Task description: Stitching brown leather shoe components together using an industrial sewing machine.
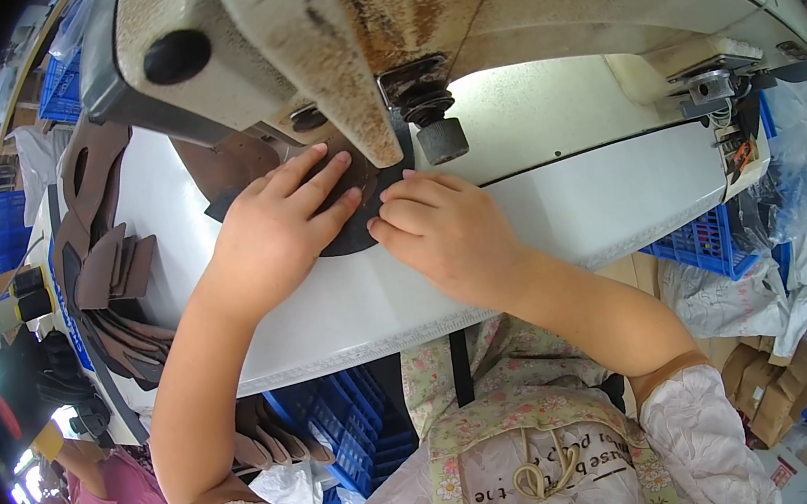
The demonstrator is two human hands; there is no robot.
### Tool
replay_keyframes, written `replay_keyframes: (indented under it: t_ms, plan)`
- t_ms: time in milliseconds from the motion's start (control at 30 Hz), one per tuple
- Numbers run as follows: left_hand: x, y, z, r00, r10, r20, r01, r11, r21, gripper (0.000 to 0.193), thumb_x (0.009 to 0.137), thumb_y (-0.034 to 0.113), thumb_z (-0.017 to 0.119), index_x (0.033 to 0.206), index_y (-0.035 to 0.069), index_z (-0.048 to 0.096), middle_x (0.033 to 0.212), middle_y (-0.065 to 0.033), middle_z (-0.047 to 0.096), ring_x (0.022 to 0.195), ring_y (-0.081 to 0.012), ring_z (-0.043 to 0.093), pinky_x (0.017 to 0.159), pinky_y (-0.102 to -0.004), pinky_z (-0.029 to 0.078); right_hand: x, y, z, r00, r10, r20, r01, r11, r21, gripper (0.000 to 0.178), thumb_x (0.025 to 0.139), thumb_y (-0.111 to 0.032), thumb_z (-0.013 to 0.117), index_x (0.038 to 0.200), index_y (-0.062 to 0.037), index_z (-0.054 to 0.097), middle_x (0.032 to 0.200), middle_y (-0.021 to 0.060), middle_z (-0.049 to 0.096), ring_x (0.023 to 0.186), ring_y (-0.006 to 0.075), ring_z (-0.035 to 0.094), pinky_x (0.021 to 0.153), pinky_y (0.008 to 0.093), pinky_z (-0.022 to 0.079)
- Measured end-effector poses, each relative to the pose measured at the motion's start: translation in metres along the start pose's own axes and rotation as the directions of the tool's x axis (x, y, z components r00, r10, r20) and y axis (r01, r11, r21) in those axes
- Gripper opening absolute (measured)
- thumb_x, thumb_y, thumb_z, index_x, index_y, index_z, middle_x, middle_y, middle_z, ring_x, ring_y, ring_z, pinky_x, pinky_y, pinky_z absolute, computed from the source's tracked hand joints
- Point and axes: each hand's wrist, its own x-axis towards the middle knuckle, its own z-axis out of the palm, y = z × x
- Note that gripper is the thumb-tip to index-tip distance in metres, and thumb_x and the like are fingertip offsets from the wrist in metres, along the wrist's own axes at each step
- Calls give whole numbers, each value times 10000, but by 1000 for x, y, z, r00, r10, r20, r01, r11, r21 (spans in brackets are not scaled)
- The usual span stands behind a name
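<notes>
Touching apparently one brown, black-edged piece (224, 165) under one sewing machine (545, 8) with left grip (265, 231) spread, right grip (452, 236) curled; cannot tell if pinching.

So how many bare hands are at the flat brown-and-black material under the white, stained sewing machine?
2: bare left hand, fingers spread over the material; bare right hand at its right edge. None appears hidden.

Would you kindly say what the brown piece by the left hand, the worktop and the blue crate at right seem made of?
Brown piece: perhaps leather or imitation leather, given its matt face. Worktop: possibly laminate, being smooth, white and softly shiny. Crate: likely moulded plastic, given its even blue and lattice wall.
</notes>
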Motion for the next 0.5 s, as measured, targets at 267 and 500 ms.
replay_keyframes:
  t_ms: [267,500]
  plan:
    - [1,0,-1,1000,-17,6,17,1000,-19,496,676,20,682,1159,123,727,1374,-95,623,1242,-311,608,947,-416,541,0,0,1,1000,-2,-3,2,1000,-12,182,764,-118,650,912,-26,699,939,64,629,1010,244,625,966,423,535]
    - [2,-4,0,1000,-15,0,15,1000,-5,493,688,35,686,1170,126,728,1377,-91,626,1217,-314,620,960,-420,534,2,0,1,999,29,34,-29,1000,-13,188,774,-115,665,934,-32,717,966,65,645,1021,244,630,951,418,542]
